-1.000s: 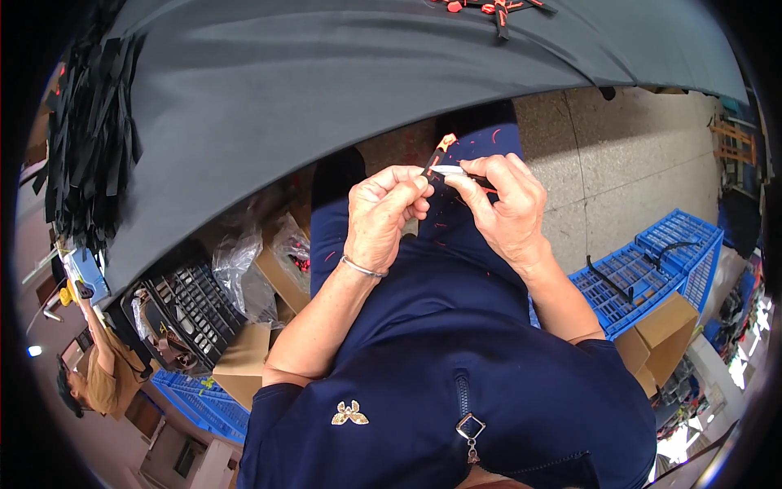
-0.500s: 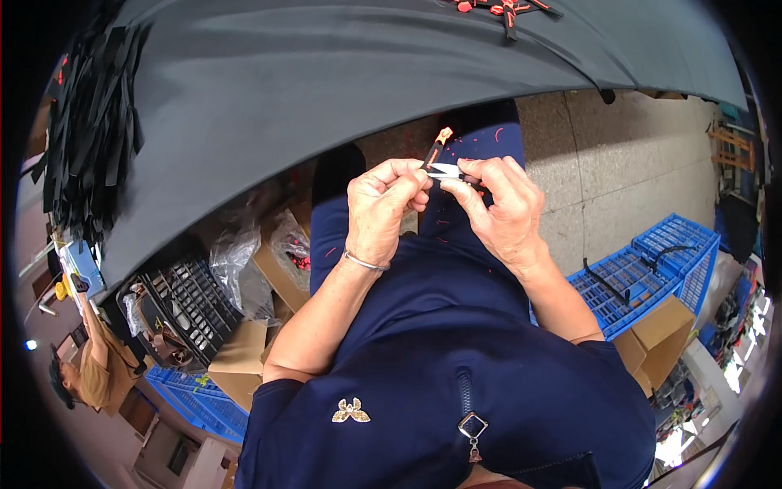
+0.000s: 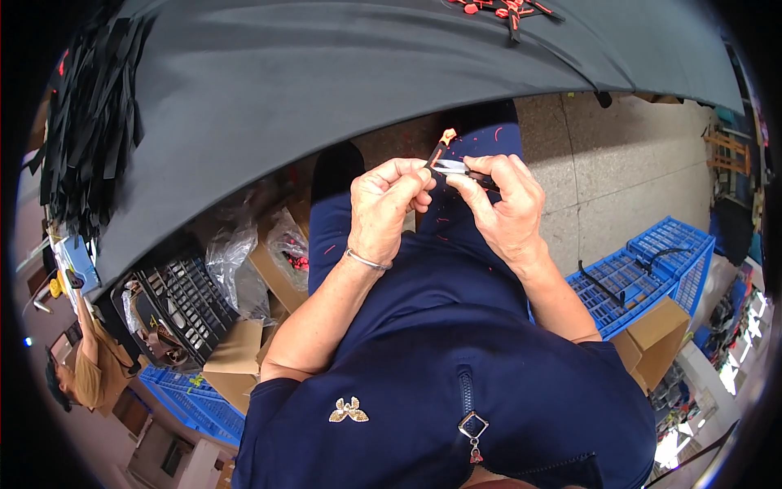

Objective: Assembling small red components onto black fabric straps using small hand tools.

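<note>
Left fingers [image 3: 410, 188] pinch a black-orange strip [image 3: 440, 151], right fingers [image 3: 472, 196] grasp partly hidden snips [image 3: 453, 165]

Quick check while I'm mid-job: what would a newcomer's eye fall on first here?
Probably the centre: the left hand pinches a black strap with an orange tip, and the right hand holds small pale-bladed snips beside it. Next, perhaps, the bunch of black strips at the dark grey cloth's left end, and the gold winged brooch at lower left-centre.
</note>
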Tool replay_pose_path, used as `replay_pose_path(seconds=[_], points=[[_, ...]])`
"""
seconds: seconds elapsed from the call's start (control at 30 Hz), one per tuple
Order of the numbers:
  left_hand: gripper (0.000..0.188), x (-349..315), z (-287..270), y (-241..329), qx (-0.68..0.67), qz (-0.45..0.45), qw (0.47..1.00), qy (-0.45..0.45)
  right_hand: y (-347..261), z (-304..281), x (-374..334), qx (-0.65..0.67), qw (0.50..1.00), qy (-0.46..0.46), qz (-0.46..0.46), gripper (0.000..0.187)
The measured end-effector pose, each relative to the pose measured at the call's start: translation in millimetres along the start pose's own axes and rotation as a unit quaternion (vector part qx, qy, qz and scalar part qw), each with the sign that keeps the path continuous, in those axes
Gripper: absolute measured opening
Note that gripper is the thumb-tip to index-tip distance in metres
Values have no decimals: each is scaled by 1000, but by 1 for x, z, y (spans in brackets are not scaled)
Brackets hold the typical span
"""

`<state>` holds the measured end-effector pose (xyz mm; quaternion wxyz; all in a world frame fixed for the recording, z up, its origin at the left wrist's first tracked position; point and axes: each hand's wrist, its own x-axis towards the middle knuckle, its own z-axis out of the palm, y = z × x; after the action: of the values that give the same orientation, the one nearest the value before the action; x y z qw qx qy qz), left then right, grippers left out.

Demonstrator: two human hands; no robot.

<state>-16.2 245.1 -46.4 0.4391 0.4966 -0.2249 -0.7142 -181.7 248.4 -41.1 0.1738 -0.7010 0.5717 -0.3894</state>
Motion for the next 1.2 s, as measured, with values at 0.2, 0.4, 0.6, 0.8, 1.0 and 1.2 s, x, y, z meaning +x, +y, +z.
replay_pose_path(seconds=[0.2,0.4,0.6,0.8,1.0,1.2], points=[[12,1,-2,-1,-7,4,1000,-5,-1,0,-1,-28,999,-15,-6,24],[11,1,-5,-1,31,12,999,6,-1,1,-1,-55,998,-21,-31,23],[11,3,-6,-2,28,3,1000,9,0,4,0,-56,998,-31,-19,21],[11,4,-6,0,0,-17,1000,17,-1,10,0,-20,999,-28,-9,14],[11,-8,-55,-2,55,3,998,1,11,26,2,28,992,-21,123,16],[17,-54,-193,-34,77,-35,954,286,25,45,-7,92,979,-41,174,20]])
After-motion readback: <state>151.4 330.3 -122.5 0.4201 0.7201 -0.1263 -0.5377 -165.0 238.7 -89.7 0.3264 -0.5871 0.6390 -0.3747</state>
